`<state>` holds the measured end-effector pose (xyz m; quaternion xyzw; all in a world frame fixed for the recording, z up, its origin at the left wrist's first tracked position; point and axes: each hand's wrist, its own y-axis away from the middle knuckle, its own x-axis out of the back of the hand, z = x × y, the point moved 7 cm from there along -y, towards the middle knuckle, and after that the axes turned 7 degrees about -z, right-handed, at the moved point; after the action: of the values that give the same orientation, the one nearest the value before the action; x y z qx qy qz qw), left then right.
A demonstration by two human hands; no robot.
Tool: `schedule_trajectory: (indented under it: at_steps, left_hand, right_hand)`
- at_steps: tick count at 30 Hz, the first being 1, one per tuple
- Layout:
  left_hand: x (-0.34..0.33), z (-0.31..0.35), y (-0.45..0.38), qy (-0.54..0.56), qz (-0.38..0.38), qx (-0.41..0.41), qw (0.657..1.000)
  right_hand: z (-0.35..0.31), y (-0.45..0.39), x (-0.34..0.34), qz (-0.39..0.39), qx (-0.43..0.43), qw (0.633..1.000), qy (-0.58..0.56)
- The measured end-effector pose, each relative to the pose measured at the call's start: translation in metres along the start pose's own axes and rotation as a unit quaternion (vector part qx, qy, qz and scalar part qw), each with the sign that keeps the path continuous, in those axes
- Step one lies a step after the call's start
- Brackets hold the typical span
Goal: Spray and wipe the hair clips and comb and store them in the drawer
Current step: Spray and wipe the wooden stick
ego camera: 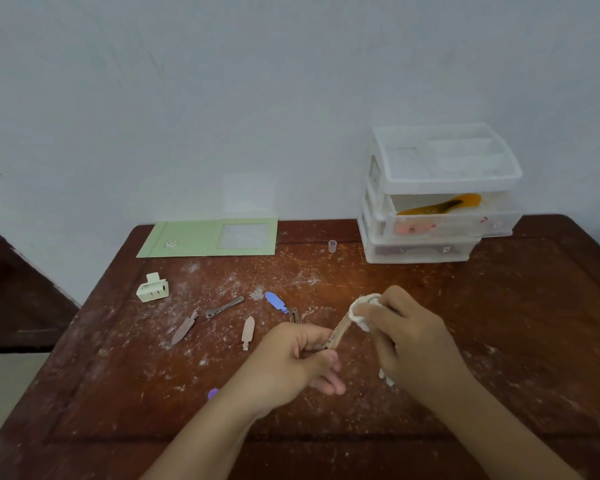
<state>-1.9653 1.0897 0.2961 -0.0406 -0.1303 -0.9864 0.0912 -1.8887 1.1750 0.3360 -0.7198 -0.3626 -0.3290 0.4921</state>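
Note:
My left hand (300, 358) pinches the lower end of a long beige hair clip (340, 329), which slants up to the right. My right hand (409, 337) presses a white cloth (359, 311) around the clip's upper end. On the table lie several more clips: a cream claw clip (152, 289), a brown clip (185, 328), a grey clip (224, 307), a beige clip (247, 332), a blue clip (276, 301) and a small brown clip (294, 315). The clear plastic drawer unit (437, 202) stands at the back right, its middle drawer pulled out with an orange comb (440, 205) inside.
A green folder (187, 240) lies flat at the table's back left. A small clear cap (332, 245) stands beside the drawer unit. A purple object (213, 393) peeks out by my left wrist. White dust streaks the wooden table (516, 323).

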Motion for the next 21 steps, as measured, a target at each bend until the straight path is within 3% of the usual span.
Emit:
schedule_trajectory:
  at_steps: [7, 13, 18, 21]
  left_hand:
    - [-0.001, -0.008, -0.002, 0.045, -0.001, 0.040, 0.998]
    - [0.003, -0.018, -0.005, 0.082, 0.043, 0.055, 0.994]
    - [0.007, -0.020, -0.006, 0.125, 0.086, 0.049, 0.987]
    - [0.018, -0.024, -0.004, 0.124, 0.168, 0.038, 0.977]
  right_hand:
    - [0.027, 0.000, -0.008, -0.008, -0.055, 0.998, 0.023]
    - [0.053, 0.008, -0.013, 0.018, -0.142, 0.979, -0.142]
    - [0.061, 0.015, -0.022, -0.011, -0.223, 0.926, -0.305]
    - [0.065, 0.018, -0.022, 0.018, -0.228, 0.911, -0.343]
